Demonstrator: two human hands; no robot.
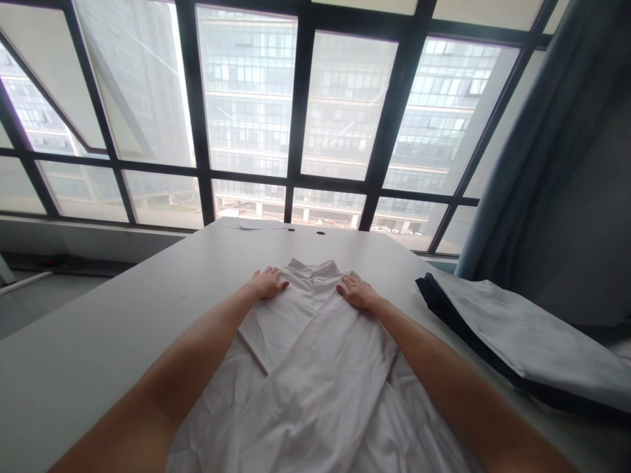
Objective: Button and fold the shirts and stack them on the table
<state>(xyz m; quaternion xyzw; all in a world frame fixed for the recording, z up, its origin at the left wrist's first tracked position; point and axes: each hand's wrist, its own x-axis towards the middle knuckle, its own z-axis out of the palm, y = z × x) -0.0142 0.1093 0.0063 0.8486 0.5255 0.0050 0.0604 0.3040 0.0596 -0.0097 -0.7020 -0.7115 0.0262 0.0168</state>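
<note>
A white collared shirt (315, 368) lies spread on a white table in front of me, its collar (314, 268) pointing away toward the window. Its sleeves look folded across the body, one running diagonally over the middle. My left hand (267, 283) rests flat on the left shoulder area, fingers stretched out. On the opposite shoulder, my right hand (355, 291) presses down flat with fingers extended. Neither hand grasps the cloth. The lower part of the shirt is wrinkled and runs out of view at the bottom.
The white table (162, 289) has two dark round holes near its far edge, and thin white sheets (254, 225) lie there. To the right sits a stack of folded white and dark cloth (532, 335). A blue-grey curtain (522, 164) hangs beside large black-framed windows.
</note>
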